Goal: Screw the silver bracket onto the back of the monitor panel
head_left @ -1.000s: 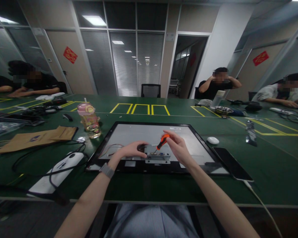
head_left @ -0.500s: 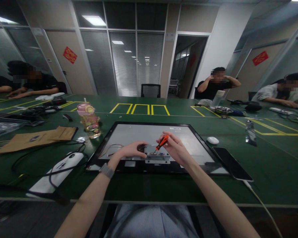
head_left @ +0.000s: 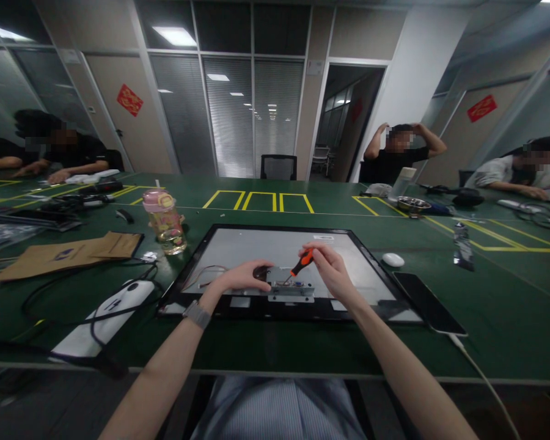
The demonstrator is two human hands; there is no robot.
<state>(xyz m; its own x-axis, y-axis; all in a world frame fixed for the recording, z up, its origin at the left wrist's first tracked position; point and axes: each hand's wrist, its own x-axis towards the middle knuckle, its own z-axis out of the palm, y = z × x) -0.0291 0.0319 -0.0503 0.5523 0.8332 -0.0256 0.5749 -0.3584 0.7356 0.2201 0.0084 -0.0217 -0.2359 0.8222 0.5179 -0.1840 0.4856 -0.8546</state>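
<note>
My right hand [head_left: 330, 269] is closed around the orange and black handle of a screwdriver [head_left: 302, 261]. The shaft slants down to the left, its tip at a small circuit board on a silver metal bracket [head_left: 293, 293]. My left hand [head_left: 241, 278], a watch on its wrist, is curled at the bracket's left end, with thumb and fingers about it and a dark part [head_left: 260, 272] between them. Beneath lies a flat display panel [head_left: 348, 272] with a black frame and grey back; thin wires [head_left: 206, 275] rest on its left side.
Left of the panel are a pink-topped bottle [head_left: 165, 223], a brown paper envelope [head_left: 68, 256] and a white power strip [head_left: 105, 318] with black cables. On the right lie a white case [head_left: 393, 260] and a phone [head_left: 428, 302] on a cable. Several people sit across the table.
My right hand and the screwdriver handle have shifted slightly right, with the tip still at the board. My left hand stays put. A person opposite has raised their arms higher.
</note>
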